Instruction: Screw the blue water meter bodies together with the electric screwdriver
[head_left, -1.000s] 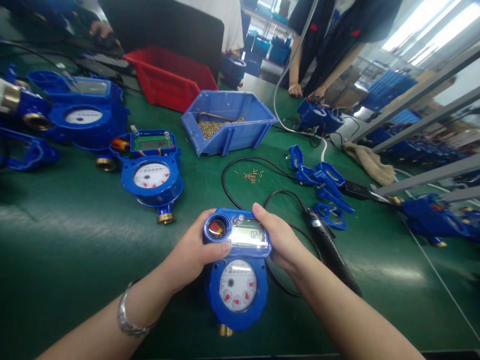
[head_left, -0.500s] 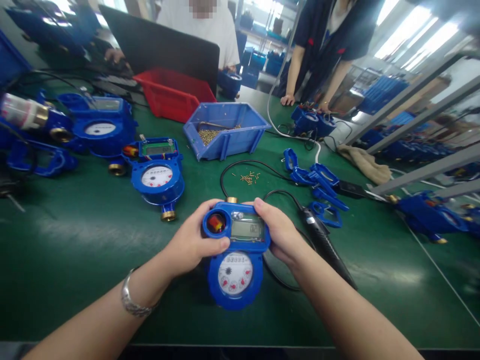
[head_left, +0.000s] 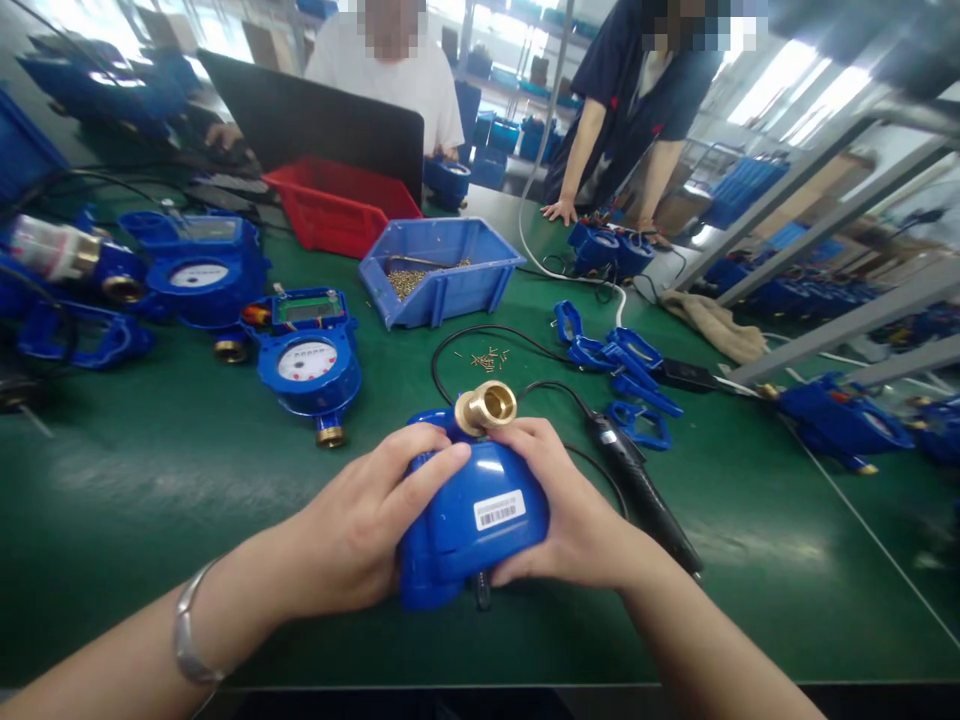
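Note:
A blue water meter (head_left: 469,515) is gripped between both my hands above the green table (head_left: 135,480), near its front edge. It is turned over, so its blue back with a white barcode label (head_left: 499,510) faces me and a brass threaded fitting (head_left: 486,406) points away. My left hand (head_left: 360,525) wraps the meter's left side, fingers across the top. My right hand (head_left: 574,515) clasps the right side. A silver bracelet (head_left: 187,630) is on my left wrist.
A black electric screwdriver (head_left: 641,490) with its cable lies right of my hands. Loose blue covers (head_left: 626,365), scattered brass screws (head_left: 484,358), a blue bin of screws (head_left: 439,265), a red bin (head_left: 337,205) and more meters (head_left: 307,355) surround it. Two people stand at the far edge.
The meter was face up with its display and dial showing; both hands have flipped it over, so its back and brass fitting now show.

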